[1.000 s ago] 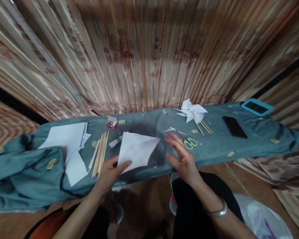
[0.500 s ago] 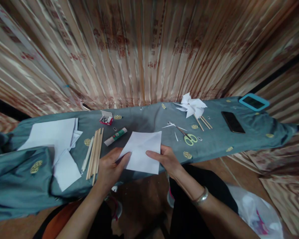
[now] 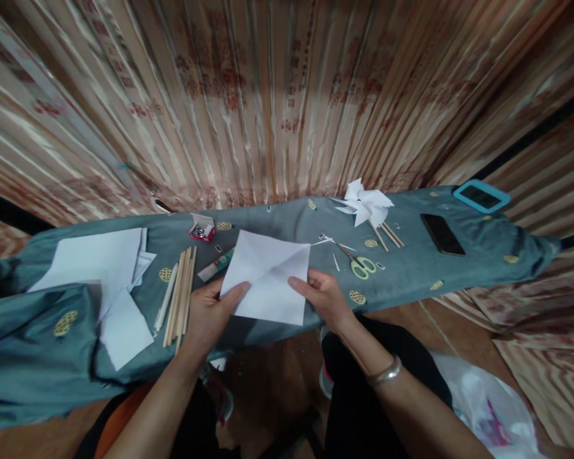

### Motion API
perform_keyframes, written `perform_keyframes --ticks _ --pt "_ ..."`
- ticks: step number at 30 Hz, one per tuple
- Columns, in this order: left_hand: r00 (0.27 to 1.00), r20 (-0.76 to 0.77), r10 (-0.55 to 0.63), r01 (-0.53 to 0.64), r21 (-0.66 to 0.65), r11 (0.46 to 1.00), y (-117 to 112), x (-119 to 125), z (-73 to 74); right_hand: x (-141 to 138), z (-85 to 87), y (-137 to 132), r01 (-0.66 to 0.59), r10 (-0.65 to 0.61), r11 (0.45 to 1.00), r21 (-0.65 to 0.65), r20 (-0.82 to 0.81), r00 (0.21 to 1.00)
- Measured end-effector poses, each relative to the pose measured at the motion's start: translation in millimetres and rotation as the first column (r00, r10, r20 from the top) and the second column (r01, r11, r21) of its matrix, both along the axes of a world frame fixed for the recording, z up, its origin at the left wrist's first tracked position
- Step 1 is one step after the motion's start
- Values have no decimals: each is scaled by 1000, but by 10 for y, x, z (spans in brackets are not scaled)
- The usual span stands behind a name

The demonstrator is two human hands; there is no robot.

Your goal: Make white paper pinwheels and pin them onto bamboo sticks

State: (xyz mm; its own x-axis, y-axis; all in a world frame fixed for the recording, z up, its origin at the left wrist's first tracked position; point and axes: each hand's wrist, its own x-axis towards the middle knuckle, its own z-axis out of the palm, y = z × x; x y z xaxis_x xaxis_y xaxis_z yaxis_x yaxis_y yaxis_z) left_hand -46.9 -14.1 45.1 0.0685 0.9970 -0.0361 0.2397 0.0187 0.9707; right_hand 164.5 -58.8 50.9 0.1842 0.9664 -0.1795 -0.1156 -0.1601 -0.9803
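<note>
Both of my hands hold a white square sheet of paper [image 3: 268, 274] with crease lines, lifted a little above the teal cloth-covered table [image 3: 411, 274]. My left hand [image 3: 210, 312] pinches its lower left edge, thumb on top. My right hand [image 3: 323, 296] pinches its lower right edge. A glue stick [image 3: 216, 266] lies partly hidden behind the sheet. Green-handled scissors [image 3: 361, 264] lie just right of my right hand.
Wooden sticks [image 3: 179, 296] and a stack of white paper [image 3: 95, 261] lie to the left. A small red box of pins [image 3: 201, 229], a finished white pinwheel [image 3: 366, 204], a black phone [image 3: 442, 234] and a teal-cased device [image 3: 481, 194] sit further back and right. A curtain hangs behind.
My right hand came off the table and took hold of the sheet's right edge. The sheet has been turned and raised between both hands.
</note>
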Motion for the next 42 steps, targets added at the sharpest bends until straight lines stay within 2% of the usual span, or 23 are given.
perform_keyframes --ticks 2,3,4,5,6,7,9,12,15,19,20,21,22,24,25,26,29,32,36,39,42 --pt "997 27 79 -79 0 997 50 -20 -30 293 39 12 68 -95 992 106 272 958" --pt "992 37 120 -120 17 993 80 -32 -45 467 56 10 106 -166 983 152 465 870" --pt "986 46 158 -159 35 987 111 -43 -59 645 67 4 133 -214 976 172 667 714" --pt "981 54 185 -187 46 981 142 -52 -71 815 69 -6 182 -215 973 139 827 520" --pt "978 58 203 -206 50 977 171 -59 -79 965 60 -18 241 -143 968 63 932 333" --pt "975 60 214 -217 50 975 198 -63 -83 1087 41 -29 275 -18 961 -33 983 180" --pt "971 58 231 -234 54 971 244 -63 -71 1232 -22 -41 306 65 947 -98 991 116" --pt "965 36 260 -262 121 957 307 -40 -10 1249 -118 -25 305 148 937 -170 984 96" --pt "963 16 269 -267 191 945 378 -11 70 1199 -143 3 300 194 931 -208 978 78" --pt "950 -114 290 -246 297 923 481 -14 134 1212 -94 -59 305 212 924 -231 973 95" --pt "943 -148 297 -235 333 913 503 -21 143 1217 -79 -102 300 200 924 -236 969 146" --pt "938 -173 300 -222 364 905 522 -29 152 1213 -62 -153 289 179 926 -244 956 233" --pt "934 -186 305 -215 389 896 539 -35 162 1196 -42 -205 266 130 931 -250 907 400" --pt "929 -195 314 -212 412 886 566 -41 184 1113 20 -289 178 13 951 -253 609 793" --pt "927 -194 321 -220 413 884 580 -42 195 1046 64 -307 112 -12 967 -228 401 916" --pt "925 -191 329 -230 409 883 594 -43 204 966 114 -301 61 -17 980 -191 224 975" --pt "923 -151 354 -277 377 884 649 -59 208 692 268 -136 -41 29 993 -111 -107 994" --pt "919 -85 386 -338 335 880 713 -117 176 465 317 149 -140 128 989 -55 -184 974" --pt "916 -11 401 -383 274 882 775 -241 127 304 125 388 -278 276 961 16 -177 945" --pt "923 6 386 -374 259 891 800 -310 113 253 -88 391 -389 393 920 52 -144 908" --pt "928 9 372 -361 255 897 816 -313 109 239 -230 346 -482 482 876 26 -103 870"
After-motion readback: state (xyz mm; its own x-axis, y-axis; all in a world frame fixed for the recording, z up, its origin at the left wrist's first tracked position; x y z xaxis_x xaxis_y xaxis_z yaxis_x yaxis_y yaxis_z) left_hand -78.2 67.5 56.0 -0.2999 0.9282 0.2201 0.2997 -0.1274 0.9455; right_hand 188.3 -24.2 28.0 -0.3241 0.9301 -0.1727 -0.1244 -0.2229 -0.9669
